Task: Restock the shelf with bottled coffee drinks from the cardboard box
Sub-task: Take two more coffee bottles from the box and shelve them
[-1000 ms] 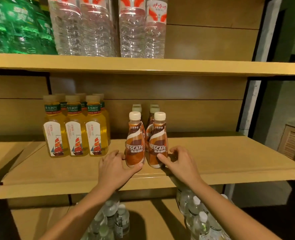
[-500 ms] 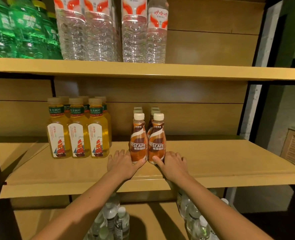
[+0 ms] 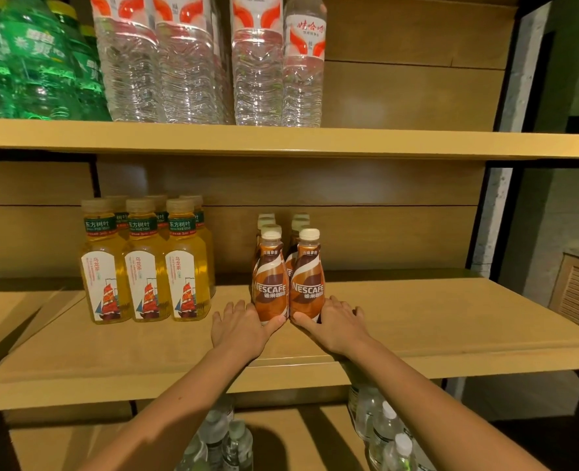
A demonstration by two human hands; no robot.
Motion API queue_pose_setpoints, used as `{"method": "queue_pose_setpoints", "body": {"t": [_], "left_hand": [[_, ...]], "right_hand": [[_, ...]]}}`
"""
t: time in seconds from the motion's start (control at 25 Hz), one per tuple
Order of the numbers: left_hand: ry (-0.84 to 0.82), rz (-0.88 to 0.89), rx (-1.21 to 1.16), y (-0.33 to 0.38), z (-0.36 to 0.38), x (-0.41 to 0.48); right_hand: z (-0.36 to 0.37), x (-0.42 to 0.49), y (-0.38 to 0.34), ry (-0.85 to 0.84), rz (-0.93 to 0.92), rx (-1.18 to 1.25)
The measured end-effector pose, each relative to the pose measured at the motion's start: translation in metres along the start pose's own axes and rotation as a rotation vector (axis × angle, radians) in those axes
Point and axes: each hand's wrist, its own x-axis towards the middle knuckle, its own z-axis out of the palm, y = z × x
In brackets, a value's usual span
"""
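Coffee bottles [image 3: 271, 290] upright on the middle shelf [image 3: 417, 321], a hand at each front base.
Two rows stand side by side, the front pair touching. The left hand [image 3: 240, 326] cups the left front bottle low down, thumb across its front, fingers [image 3: 228, 309] slightly apart along its side. The right hand [image 3: 339, 326] grips the right front bottle, thumb in front, fingers curled round its side. Tea bottles [image 3: 145, 266] stand further left.
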Motion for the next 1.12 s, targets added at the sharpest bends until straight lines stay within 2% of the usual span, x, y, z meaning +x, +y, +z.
{"method": "queue_pose_setpoints", "body": {"t": [0.24, 0.48, 0.72, 0.96, 1.12], "left_hand": [[0.023, 0.002, -0.010, -0.002, -0.001, -0.003], [-0.007, -0.021, 0.020, -0.002, -0.003, -0.005], [-0.019, -0.057, 0.047, -0.009, -0.026, -0.024], [0.069, 0.054, 0.110, 0.004, -0.071, -0.065], [0.164, 0.195, 0.130, 0.029, -0.094, -0.090]], "right_hand": [[0.004, 0.001, -0.007, 0.042, 0.029, -0.022], [-0.001, -0.002, -0.011, 0.016, 0.038, -0.064], [-0.042, -0.023, 0.004, -0.029, 0.013, -0.064], [-0.091, -0.059, 0.022, -0.026, -0.062, -0.111], [-0.114, -0.082, 0.033, -0.007, -0.154, -0.250]]}}
